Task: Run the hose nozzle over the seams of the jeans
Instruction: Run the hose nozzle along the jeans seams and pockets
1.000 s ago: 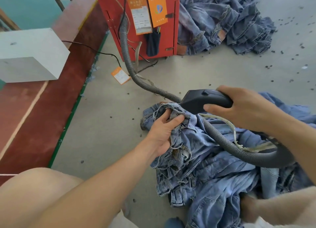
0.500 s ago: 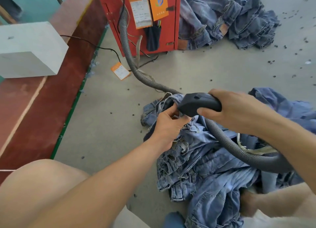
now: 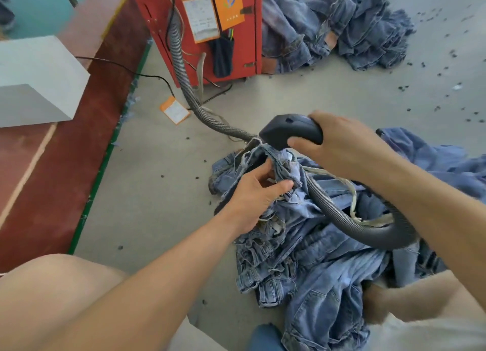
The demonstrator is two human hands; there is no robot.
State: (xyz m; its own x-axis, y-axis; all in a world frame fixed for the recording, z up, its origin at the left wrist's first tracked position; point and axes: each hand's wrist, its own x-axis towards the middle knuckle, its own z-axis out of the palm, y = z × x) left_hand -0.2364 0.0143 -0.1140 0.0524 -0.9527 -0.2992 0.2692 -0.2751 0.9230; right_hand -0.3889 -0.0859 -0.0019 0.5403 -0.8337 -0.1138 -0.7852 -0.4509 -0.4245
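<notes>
Right hand (image 3: 339,142): wrapped round the rear of the black nozzle (image 3: 286,131), thumb along its near side, nozzle mouth pointing left and down onto a bunched fold of the jeans (image 3: 315,266). Left hand (image 3: 256,192): fingers curled into that same fold, pinching the frayed denim edge and holding it up against the nozzle mouth. Hose (image 3: 342,219): grey, ribbed; one run loops from under the nozzle over the jeans toward the right forearm, another run lies across the floor (image 3: 328,95) from the nozzle up to the red machine (image 3: 236,48). Jeans: light blue, crumpled heap on the floor in front of the person, between the knees, with pale loose threads trailing over the hose. Pile (image 3: 342,27): more blue denim, heaped beside the red machine, well apart from the worked heap. Tag (image 3: 175,110): orange and white, flat on the floor near the hose. Block (image 3: 36,79): white, at far left on the red-brown strip. Floor: grey, scattered with small dark specks.
</notes>
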